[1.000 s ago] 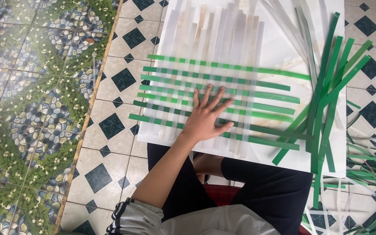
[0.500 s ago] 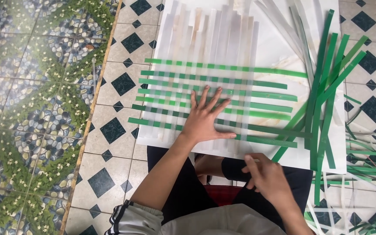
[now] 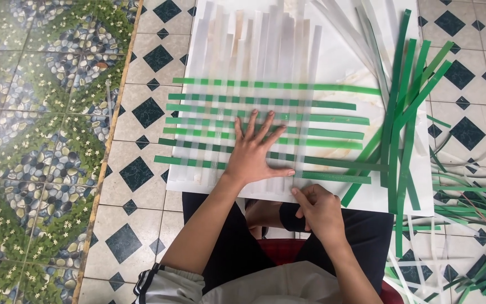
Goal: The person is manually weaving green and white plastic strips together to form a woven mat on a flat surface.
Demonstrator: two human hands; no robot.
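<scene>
Left hand [image 3: 254, 155] lies flat, fingers spread, on the woven mat [image 3: 265, 126]; right hand [image 3: 316, 211], at its 5 o'clock, pinches a translucent strip end; loose green strips [image 3: 403, 121] lie at 3 o'clock

The woven mat [image 3: 265, 126] lies flat on a white board [image 3: 344, 62], built from translucent white vertical strips [image 3: 265, 45] interlaced with seven green horizontal strips [image 3: 333, 104] that run roughly parallel and extend past the weave on both sides. The lowest green strip [image 3: 333, 177] sits at the near edge of the weave, close to the board's front edge, passing over and under the ends of the white strips. The upper ends of the white strips remain unwoven and project toward the far edge of the board at uneven lengths.
</scene>
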